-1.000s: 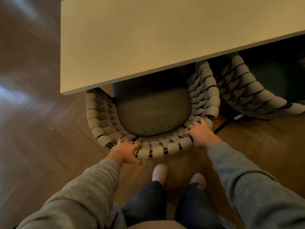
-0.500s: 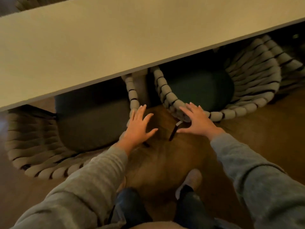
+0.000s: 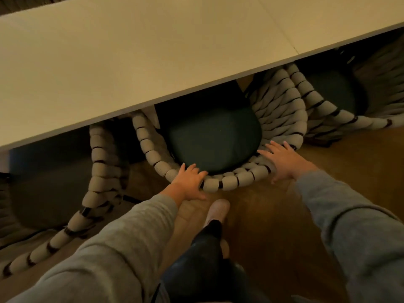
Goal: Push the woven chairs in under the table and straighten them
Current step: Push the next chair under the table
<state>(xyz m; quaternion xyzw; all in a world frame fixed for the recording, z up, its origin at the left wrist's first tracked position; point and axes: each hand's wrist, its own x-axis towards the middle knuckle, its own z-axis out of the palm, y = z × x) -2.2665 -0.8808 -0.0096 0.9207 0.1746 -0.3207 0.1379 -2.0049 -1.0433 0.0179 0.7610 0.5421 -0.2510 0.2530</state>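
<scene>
The middle woven chair, with a thick grey rope rim and a dark green cushion, stands half under the pale table, its back rim toward me. My left hand grips the rim at its near-left curve, fingers over the top and thumb beneath. My right hand lies flat on the rim's right side with fingers spread. A second woven chair stands at the left, mostly under the table. A third woven chair sits at the right, close against the middle one.
The table's long front edge runs diagonally across the view above the chairs. My pale shoe is on the wooden floor just behind the middle chair's rim. Bare floor extends to the right.
I have left the first chair, now at the left, and shifted right. Both hands went from hovering between two chairs to resting on the middle chair's back rim.
</scene>
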